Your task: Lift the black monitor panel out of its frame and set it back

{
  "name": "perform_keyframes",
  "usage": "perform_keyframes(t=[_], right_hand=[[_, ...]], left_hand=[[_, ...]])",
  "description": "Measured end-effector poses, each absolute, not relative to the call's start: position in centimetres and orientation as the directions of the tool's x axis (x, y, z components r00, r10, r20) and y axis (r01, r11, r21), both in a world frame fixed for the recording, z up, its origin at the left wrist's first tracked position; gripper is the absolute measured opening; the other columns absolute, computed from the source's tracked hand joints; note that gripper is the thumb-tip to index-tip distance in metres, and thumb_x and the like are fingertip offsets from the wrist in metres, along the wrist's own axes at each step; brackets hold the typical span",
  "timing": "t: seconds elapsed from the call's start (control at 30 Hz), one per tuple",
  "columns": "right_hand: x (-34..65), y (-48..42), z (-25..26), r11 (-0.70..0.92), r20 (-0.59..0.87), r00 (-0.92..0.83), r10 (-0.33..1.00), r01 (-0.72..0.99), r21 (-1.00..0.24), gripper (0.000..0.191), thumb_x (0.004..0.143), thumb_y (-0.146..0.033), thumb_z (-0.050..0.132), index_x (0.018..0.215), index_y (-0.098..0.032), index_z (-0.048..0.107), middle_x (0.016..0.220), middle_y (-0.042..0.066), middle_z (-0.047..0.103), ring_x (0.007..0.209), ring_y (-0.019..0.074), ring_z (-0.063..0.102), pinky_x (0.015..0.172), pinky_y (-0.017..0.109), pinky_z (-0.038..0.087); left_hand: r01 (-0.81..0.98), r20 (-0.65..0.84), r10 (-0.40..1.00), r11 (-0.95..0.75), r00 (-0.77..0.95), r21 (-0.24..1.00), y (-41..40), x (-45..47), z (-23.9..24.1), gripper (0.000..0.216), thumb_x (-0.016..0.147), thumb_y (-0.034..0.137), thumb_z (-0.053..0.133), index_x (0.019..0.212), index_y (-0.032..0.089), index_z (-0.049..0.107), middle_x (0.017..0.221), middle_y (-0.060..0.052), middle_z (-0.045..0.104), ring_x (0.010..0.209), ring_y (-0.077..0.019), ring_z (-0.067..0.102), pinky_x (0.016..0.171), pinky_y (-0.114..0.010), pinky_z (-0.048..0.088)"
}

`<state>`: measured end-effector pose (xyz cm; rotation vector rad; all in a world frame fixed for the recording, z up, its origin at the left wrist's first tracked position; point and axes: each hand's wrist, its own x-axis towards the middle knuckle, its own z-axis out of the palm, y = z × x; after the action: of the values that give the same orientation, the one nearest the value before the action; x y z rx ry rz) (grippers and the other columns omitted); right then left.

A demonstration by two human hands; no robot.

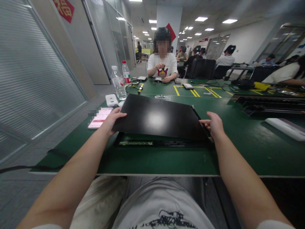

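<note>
A glossy black LCD panel lies tilted over a dark frame, its left side raised above it. A strip of green circuit board shows along the frame's near edge. My left hand grips the panel's left edge, thumb on top and fingers beneath. At the right edge, my right hand has its fingertips touching the panel's corner area beside the frame's side; its index finger and thumb are apart. Most of the frame is hidden under the panel.
Left of the panel lie a phone, a white case and two bottles, one a clear bottle. More dark frames and a white bar-shaped object are at right. A person works across the green table.
</note>
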<state>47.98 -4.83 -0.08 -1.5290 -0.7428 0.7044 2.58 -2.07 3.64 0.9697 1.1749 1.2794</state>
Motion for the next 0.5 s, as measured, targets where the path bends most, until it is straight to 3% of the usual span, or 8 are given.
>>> perform_keyframes(t=[0.5], right_hand=[[48.32, -4.54, -0.5, -0.086, -0.036, 0.599, 0.8, 0.054, -0.995, 0.036, 0.078, -0.045, 0.065, 0.108, -0.026, 0.059, 0.063, 0.003, 0.07, 0.045, 0.0144, 0.045, 0.041, 0.022, 0.025]], left_hand=[[-0.169, -0.136, 0.989, 0.126, -0.05, 0.977, -2.13, 2.48, 3.51, 0.043, 0.056, 0.013, 0.082, 0.096, 0.017, 0.068, 0.074, -0.002, 0.074, 0.061, -0.0202, 0.07, 0.055, -0.027, 0.054]])
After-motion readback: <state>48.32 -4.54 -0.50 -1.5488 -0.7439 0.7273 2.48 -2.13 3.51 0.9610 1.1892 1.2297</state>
